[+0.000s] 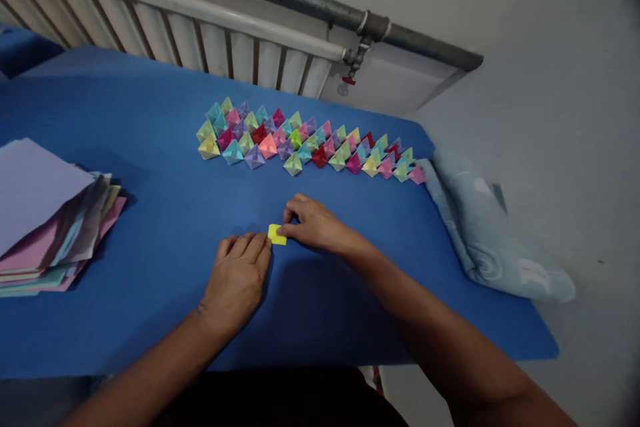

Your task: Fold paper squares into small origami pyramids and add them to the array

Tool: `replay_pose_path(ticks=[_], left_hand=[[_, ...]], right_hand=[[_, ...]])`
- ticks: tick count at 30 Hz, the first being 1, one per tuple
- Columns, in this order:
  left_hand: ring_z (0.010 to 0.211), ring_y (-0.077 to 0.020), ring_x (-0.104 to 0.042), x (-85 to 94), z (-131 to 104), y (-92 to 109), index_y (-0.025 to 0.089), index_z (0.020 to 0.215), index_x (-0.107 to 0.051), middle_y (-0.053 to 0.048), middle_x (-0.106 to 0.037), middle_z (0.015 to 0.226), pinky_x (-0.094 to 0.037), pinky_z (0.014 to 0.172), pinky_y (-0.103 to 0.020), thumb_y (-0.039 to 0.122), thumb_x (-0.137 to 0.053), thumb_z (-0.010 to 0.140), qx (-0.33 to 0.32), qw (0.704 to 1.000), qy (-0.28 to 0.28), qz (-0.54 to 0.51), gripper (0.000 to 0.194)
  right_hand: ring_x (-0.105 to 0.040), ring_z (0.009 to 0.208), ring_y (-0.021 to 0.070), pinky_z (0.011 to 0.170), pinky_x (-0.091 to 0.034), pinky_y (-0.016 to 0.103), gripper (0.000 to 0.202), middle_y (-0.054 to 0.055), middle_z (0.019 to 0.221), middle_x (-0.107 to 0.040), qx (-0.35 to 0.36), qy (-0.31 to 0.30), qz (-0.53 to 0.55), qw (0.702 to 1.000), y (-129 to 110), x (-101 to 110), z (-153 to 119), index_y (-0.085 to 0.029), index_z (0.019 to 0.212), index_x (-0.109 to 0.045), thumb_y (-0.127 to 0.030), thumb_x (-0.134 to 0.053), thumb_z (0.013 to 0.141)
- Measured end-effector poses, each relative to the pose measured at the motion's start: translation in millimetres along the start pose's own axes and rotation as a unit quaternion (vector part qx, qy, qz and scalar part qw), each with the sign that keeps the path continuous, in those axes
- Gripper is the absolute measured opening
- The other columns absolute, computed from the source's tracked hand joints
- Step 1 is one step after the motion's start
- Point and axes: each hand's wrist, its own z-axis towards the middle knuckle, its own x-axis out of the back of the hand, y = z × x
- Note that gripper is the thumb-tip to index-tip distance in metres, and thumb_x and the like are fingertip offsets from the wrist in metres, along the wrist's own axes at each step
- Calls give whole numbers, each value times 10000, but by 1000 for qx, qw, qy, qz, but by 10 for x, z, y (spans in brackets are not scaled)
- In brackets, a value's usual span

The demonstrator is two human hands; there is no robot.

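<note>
Right hand (314, 224) touches yellow paper (275, 238) beside left hand (239, 278)

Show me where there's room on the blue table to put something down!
The table is bare between the paper stack and left hand, and between the right hand and cloth. It's crowded where folded shapes stand in rows, and around the yellow paper.

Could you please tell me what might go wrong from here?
The small yellow paper could shift or crease crookedly, with the right hand pressing it by the thumb and the left hand at its edge. The closely packed folded paper shapes might be knocked out of line if an arm swept forward. The uneven paper stack could slide if bumped.
</note>
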Motion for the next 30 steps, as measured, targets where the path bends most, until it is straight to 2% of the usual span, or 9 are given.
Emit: replay_pose_path(ticks=[7, 11, 17, 20, 22, 24, 27, 28, 30], left_hand=[[1034, -320, -600, -6, -24, -9, 74, 1152, -660, -181, -683, 1162, -453, 825, -462, 55, -379, 903, 9, 999, 1, -33, 375], [1027, -323, -604, -16, -16, -25, 78, 1152, -666, -188, -681, 1161, -458, 827, -476, 59, -371, 896, 11, 999, 2, -49, 391], [966, -303, -609, 3, 29, -32, 85, 1065, -691, -169, -701, 1088, -465, 785, -442, 101, -401, 911, 8, 999, 15, -32, 329], [901, -282, -612, 54, 200, -113, 140, 948, -712, -131, -703, 1033, -457, 767, -424, 185, -453, 920, 43, 996, -49, -63, 264], [898, -265, -608, 100, 395, -203, 161, 887, -714, -116, -693, 1026, -448, 795, -406, 231, -476, 918, 64, 985, -126, -96, 251], [948, -240, -598, 148, 622, -291, 166, 872, -710, -103, -682, 1035, -434, 828, -350, 195, -514, 879, 69, 961, -229, -142, 198], [737, -174, -598, 200, 924, -352, 178, 713, -674, -35, -669, 795, -416, 672, -262, 138, -597, 753, 77, 942, -293, -143, 96], [683, -159, -583, 209, 1000, -349, 187, 715, -669, -9, -651, 734, -396, 623, -246, 129, -612, 713, 84, 938, -305, -140, 81], [631, -146, -562, 214, 1110, -319, 209, 775, -675, 25, -625, 676, -358, 565, -228, 119, -635, 640, 100, 929, -328, -138, 167]], right_hand=[[-464, 700, 92, 648, -353, 222, 136, -36, 805, -486, -20, 1, 39, 999, 121, 13, 80, -172, 722, -623, -182, -758, 720], [-465, 695, 88, 652, -359, 218, 153, -39, 801, -490, -23, -4, 55, 998, 127, 26, 119, -172, 693, -605, -100, -740, 696], [-447, 671, 100, 603, -329, 227, 135, -34, 771, -483, -27, -3, 33, 999, 91, 33, 120, -178, 662, -601, -88, -698, 693], [-472, 705, 102, 635, -351, 221, 107, -36, 784, -495, -19, 24, 44, 999, 94, -12, 44, -177, 703, -613, -118, -702, 710], [-484, 737, 103, 680, -367, 225, 77, -35, 800, -503, -11, 60, 52, 997, 105, -74, -31, -176, 745, -614, -132, -677, 741], [-485, 755, 108, 716, -374, 235, 78, -39, 787, -501, 0, 110, 89, 990, 129, -150, -106, -179, 751, -607, -126, -662, 732], [-487, 750, 109, 719, -386, 239, 107, -48, 774, -502, -4, 187, 253, 949, 198, -241, -187, -188, 720, -592, -128, -659, 662], [-490, 736, 107, 705, -394, 237, 105, -49, 774, -506, -12, 203, 310, 929, 229, -257, -204, -192, 721, -583, -149, -651, 654], [-494, 678, 103, 657, -409, 234, 111, -54, 743, -514, -28, 215, 389, 895, 297, -264, -228, -201, 748, -561, -214, -630, 663]])
